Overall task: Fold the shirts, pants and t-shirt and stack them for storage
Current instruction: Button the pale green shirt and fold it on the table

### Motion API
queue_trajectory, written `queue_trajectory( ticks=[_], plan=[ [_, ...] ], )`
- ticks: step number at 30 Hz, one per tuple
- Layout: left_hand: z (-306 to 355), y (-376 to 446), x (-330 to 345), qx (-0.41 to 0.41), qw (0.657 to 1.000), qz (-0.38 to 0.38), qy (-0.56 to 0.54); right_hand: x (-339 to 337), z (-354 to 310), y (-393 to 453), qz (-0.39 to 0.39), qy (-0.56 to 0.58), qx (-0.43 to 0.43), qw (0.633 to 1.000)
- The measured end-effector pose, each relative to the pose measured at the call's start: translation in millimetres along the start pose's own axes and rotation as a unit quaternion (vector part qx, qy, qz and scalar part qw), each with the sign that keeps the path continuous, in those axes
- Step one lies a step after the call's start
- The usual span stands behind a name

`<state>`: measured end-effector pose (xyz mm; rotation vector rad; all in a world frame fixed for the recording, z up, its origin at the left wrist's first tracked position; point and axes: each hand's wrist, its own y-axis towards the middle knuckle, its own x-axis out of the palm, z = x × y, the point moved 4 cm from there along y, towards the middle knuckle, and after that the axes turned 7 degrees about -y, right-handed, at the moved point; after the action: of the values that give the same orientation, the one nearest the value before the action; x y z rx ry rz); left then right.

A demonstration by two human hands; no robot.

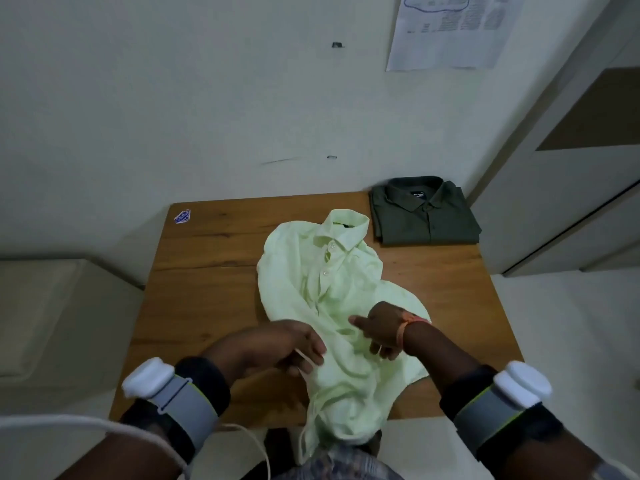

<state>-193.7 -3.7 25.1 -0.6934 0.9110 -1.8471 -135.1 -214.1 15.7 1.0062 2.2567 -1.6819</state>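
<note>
Pale green shirt (322, 289) lay crumpled at counter (214, 271) centre, hem hanging off near edge. Left hand (277, 344) pinched an edge; right hand (379, 329) gripped cloth. Spreading flat was judged necessary before folding; dark green shirt (424, 211) lay folded far right.

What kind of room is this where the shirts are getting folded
Probably a plain indoor room, maybe an office or dorm, not a laundry. A small wooden table stands against a bare white wall, a printed sheet is stuck up, and a door is at the right.
</note>
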Motion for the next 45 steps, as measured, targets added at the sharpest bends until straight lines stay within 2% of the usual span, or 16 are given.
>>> queue_trajectory(
  ticks=[3, 5, 8, 14, 17, 20, 24, 28, 31, 33, 35, 37, 39, 41, 43, 45],
  plan=[
    [22, 16, -40, 0.040, 0.984, 0.146, -0.093, -24, 4, 35, 0.105, 0.021, -0.021, 0.994],
    [35, 35, -63, 0.079, 0.964, 0.235, -0.095, -38, 2, 61, 0.207, 0.048, -0.027, 0.977],
    [55, 78, -86, 0.147, 0.940, 0.300, -0.064, -52, -1, 108, 0.286, 0.077, -0.030, 0.955],
    [101, 152, -106, 0.227, 0.896, 0.331, 0.192, -64, -19, 163, 0.227, -0.002, -0.042, 0.973],
    [112, 187, -125, 0.185, 0.860, 0.356, 0.316, -75, -13, 173, 0.193, 0.145, -0.095, 0.966],
    [113, 209, -132, 0.133, 0.863, 0.309, 0.378, -97, -4, 154, 0.109, 0.255, -0.158, 0.948],
    [133, 207, -126, 0.179, 0.861, 0.218, 0.424, -139, -18, 103, 0.074, 0.172, -0.326, 0.927],
    [178, 167, -97, 0.197, 0.937, 0.114, 0.265, -178, -58, 52, 0.005, 0.165, -0.419, 0.893],
    [199, 127, -71, 0.227, 0.961, 0.033, 0.152, -207, -77, 11, -0.039, 0.178, -0.460, 0.869],
    [217, 89, -65, 0.324, 0.946, -0.010, 0.030, -224, -77, -14, -0.056, 0.199, -0.457, 0.865],
    [236, 57, -72, 0.414, 0.905, -0.006, -0.093, -235, -70, -27, -0.057, 0.209, -0.436, 0.874],
    [257, 11, -79, 0.483, 0.868, 0.014, -0.114, -244, -61, -47, -0.031, 0.176, -0.417, 0.891],
    [277, -43, -83, 0.543, 0.835, 0.040, -0.077, -255, -51, -76, 0.027, 0.081, -0.381, 0.921],
    [290, -85, -91, 0.583, 0.804, 0.115, 0.001, -266, -42, -96, 0.068, -0.077, -0.273, 0.957],
    [302, -133, -89, 0.605, 0.772, 0.181, 0.067, -274, -37, -125, 0.077, -0.216, -0.156, 0.961],
    [312, -177, -73, 0.622, 0.751, 0.187, 0.117, -278, -54, -154, 0.121, -0.249, -0.141, 0.950]
  ],
)
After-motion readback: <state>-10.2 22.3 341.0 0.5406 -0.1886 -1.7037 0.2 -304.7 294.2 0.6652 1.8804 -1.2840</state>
